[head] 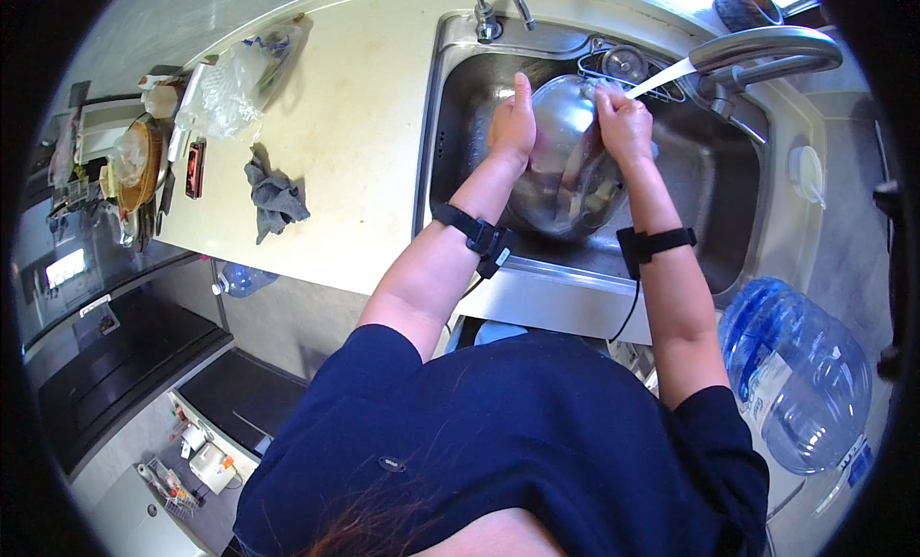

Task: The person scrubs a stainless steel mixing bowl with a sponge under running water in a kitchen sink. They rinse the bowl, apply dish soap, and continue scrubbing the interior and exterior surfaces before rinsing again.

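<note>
A shiny, rounded metal bowl (563,122) is tilted inside the stainless steel sink (708,190); its surface mirrors the surroundings. Along its left side lies my left hand (513,126), thumb pointing up and fingers hidden behind the edge. My right hand (627,126) has curled fingers at the bowl's upper right rim; whether a small cloth or sponge is also in it cannot be made out. From the curved faucet (765,45) a white stream of water (663,78) runs down beside the right hand's knuckles.
A wire rack with a round drain strainer (624,63) sits at the sink's back. A smaller tap (486,24) rises behind. On the left counter are a grey cloth (274,198), a phone (195,170) and a plastic bag (233,90). A large water bottle (805,384) stands right.
</note>
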`<action>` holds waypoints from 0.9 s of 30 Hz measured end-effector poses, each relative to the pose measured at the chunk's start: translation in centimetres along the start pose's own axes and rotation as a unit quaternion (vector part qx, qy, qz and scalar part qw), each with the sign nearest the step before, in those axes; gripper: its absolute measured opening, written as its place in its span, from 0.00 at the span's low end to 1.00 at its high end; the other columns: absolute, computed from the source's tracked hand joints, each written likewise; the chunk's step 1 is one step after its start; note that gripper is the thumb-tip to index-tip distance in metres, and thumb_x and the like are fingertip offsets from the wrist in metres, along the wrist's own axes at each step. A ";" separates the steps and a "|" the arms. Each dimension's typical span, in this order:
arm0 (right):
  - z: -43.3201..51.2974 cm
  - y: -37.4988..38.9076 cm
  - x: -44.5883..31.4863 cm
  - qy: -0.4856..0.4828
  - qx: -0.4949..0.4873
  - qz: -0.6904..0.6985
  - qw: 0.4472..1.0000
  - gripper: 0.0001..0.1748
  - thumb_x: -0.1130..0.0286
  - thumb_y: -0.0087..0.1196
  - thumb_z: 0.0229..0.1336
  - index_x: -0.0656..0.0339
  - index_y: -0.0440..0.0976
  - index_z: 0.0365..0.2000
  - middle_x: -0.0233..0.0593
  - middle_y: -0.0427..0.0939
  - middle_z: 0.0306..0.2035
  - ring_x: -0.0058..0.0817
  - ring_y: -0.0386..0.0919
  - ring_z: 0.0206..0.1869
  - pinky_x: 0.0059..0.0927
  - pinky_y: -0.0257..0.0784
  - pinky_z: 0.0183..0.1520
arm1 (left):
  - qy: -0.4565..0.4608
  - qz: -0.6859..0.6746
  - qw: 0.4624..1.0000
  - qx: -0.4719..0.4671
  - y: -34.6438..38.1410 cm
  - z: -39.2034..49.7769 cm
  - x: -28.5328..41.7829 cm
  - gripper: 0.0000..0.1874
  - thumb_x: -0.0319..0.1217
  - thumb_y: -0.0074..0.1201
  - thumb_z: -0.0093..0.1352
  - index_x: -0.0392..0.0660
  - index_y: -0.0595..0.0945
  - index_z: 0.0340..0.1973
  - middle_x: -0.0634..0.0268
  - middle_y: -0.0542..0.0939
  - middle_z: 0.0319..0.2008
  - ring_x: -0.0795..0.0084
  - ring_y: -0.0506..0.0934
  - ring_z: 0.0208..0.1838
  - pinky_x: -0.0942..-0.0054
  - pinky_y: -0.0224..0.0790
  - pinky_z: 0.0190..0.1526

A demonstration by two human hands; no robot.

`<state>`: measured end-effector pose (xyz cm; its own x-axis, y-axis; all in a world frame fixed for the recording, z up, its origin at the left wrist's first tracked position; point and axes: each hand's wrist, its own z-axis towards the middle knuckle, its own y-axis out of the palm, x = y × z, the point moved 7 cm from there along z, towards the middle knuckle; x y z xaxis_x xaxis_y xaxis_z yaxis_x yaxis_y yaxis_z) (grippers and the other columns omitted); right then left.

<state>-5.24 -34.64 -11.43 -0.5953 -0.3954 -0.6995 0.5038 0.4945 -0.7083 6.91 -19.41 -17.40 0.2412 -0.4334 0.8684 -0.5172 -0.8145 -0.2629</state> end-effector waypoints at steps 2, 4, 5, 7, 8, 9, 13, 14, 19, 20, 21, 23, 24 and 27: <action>-0.8 -1.3 -2.0 -0.158 0.056 -0.013 0.986 0.16 0.61 0.51 0.62 0.62 0.81 0.29 0.55 0.80 0.37 0.50 0.78 0.46 0.47 0.73 0.50 | -0.015 -0.008 1.000 -0.013 0.5 -0.8 0.5 0.45 0.67 0.23 0.69 0.38 0.83 0.38 0.44 0.82 0.39 0.47 0.77 0.48 0.59 0.64 0.52; -2.3 -2.4 -3.2 -0.243 0.107 0.004 0.964 0.13 0.63 0.54 0.59 0.61 0.81 0.28 0.53 0.81 0.36 0.47 0.80 0.45 0.44 0.74 0.49 | -0.016 -0.003 1.000 -0.018 0.6 -1.2 1.1 0.45 0.67 0.23 0.70 0.39 0.83 0.38 0.45 0.82 0.39 0.48 0.78 0.47 0.59 0.64 0.52; -2.5 -2.6 -3.2 -0.233 0.094 0.003 0.968 0.12 0.63 0.55 0.58 0.61 0.81 0.28 0.52 0.81 0.37 0.46 0.80 0.43 0.43 0.74 0.48 | -0.010 0.012 1.000 -0.018 0.8 -1.4 1.5 0.44 0.67 0.23 0.70 0.39 0.84 0.38 0.46 0.82 0.38 0.48 0.78 0.46 0.59 0.65 0.51; -2.2 -2.9 -1.3 -0.062 0.083 0.051 0.993 0.11 0.62 0.56 0.57 0.59 0.81 0.29 0.50 0.81 0.38 0.44 0.81 0.41 0.41 0.75 0.47 | -0.004 0.036 0.999 -0.012 0.8 -1.4 2.2 0.44 0.67 0.24 0.69 0.40 0.84 0.38 0.47 0.83 0.37 0.49 0.79 0.45 0.59 0.65 0.51; -2.0 -3.0 -0.9 -0.022 0.083 0.030 0.996 0.11 0.62 0.57 0.56 0.58 0.82 0.31 0.48 0.82 0.36 0.43 0.82 0.37 0.40 0.76 0.44 | -0.010 0.043 0.999 -0.005 0.8 -1.5 2.3 0.44 0.67 0.25 0.69 0.40 0.84 0.37 0.48 0.83 0.36 0.49 0.79 0.44 0.59 0.65 0.50; -1.8 -3.1 -1.9 -0.086 0.074 0.007 0.993 0.11 0.61 0.58 0.56 0.58 0.83 0.30 0.48 0.82 0.34 0.43 0.82 0.36 0.39 0.76 0.43 | -0.007 0.046 0.999 -0.006 1.0 -1.4 2.6 0.44 0.67 0.25 0.69 0.40 0.84 0.37 0.48 0.83 0.36 0.49 0.79 0.44 0.58 0.65 0.50; -1.7 -3.8 -4.2 -0.244 0.108 -0.012 0.964 0.14 0.59 0.60 0.54 0.60 0.84 0.28 0.47 0.82 0.26 0.37 0.83 0.30 0.35 0.76 0.35 | -0.069 -0.027 0.997 -0.006 0.6 -1.8 1.8 0.41 0.65 0.29 0.69 0.40 0.84 0.39 0.49 0.83 0.40 0.49 0.78 0.48 0.57 0.64 0.53; -1.1 -3.6 -3.3 -0.171 0.086 -0.025 0.981 0.14 0.58 0.60 0.54 0.60 0.83 0.27 0.47 0.82 0.26 0.37 0.83 0.30 0.35 0.76 0.35 | -0.065 -0.019 0.998 0.000 0.5 -2.0 1.9 0.40 0.65 0.31 0.69 0.40 0.84 0.40 0.49 0.83 0.41 0.50 0.78 0.49 0.59 0.64 0.53; -0.3 -3.1 -2.2 -0.112 0.031 -0.060 0.991 0.16 0.57 0.59 0.54 0.60 0.83 0.29 0.48 0.82 0.27 0.38 0.83 0.32 0.35 0.76 0.38 | -0.034 0.053 0.996 0.068 -0.6 -2.6 2.3 0.40 0.65 0.31 0.69 0.40 0.84 0.37 0.51 0.83 0.36 0.51 0.79 0.45 0.61 0.65 0.49; -0.7 -3.2 -3.8 -0.237 0.037 -0.017 0.971 0.14 0.59 0.59 0.55 0.60 0.83 0.30 0.48 0.82 0.28 0.39 0.83 0.33 0.35 0.76 0.39 | -0.040 0.020 0.998 0.048 -0.4 -2.6 2.1 0.40 0.65 0.30 0.69 0.40 0.84 0.37 0.50 0.83 0.37 0.51 0.78 0.46 0.61 0.65 0.50; -0.9 -3.4 -4.0 -0.262 0.042 -0.015 0.964 0.14 0.60 0.58 0.55 0.60 0.83 0.30 0.47 0.82 0.28 0.39 0.83 0.33 0.36 0.77 0.40 | -0.052 -0.012 0.998 0.039 -0.3 -2.6 1.9 0.41 0.65 0.30 0.69 0.40 0.84 0.37 0.50 0.83 0.37 0.50 0.78 0.47 0.61 0.65 0.50; 0.1 -3.3 -2.3 -0.129 0.034 -0.039 0.990 0.14 0.59 0.59 0.54 0.60 0.83 0.30 0.47 0.82 0.28 0.39 0.83 0.32 0.35 0.77 0.39 | -0.029 0.024 0.998 0.044 -0.5 -2.6 2.3 0.41 0.66 0.29 0.69 0.40 0.84 0.36 0.49 0.83 0.36 0.50 0.79 0.46 0.59 0.66 0.49; 0.3 -3.4 -1.5 -0.072 0.053 -0.095 0.991 0.15 0.57 0.60 0.53 0.60 0.83 0.29 0.47 0.82 0.27 0.38 0.83 0.31 0.34 0.76 0.38 | -0.022 0.048 0.997 0.063 -0.7 -2.6 2.5 0.41 0.66 0.29 0.69 0.40 0.84 0.35 0.49 0.83 0.35 0.50 0.79 0.45 0.59 0.66 0.49; 0.2 -3.4 -1.9 -0.097 0.062 -0.052 0.992 0.16 0.56 0.60 0.52 0.59 0.83 0.28 0.48 0.81 0.25 0.39 0.83 0.31 0.35 0.76 0.37 | -0.017 0.061 0.995 0.082 -0.8 -2.7 2.7 0.41 0.66 0.29 0.69 0.40 0.84 0.33 0.49 0.83 0.34 0.49 0.79 0.44 0.58 0.66 0.48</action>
<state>-5.67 -35.72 -7.75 -0.5222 -0.5864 -0.6192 0.5273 0.3487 -0.7748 5.73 -18.89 -13.68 0.2139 -0.5439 0.8114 -0.4048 -0.8053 -0.4331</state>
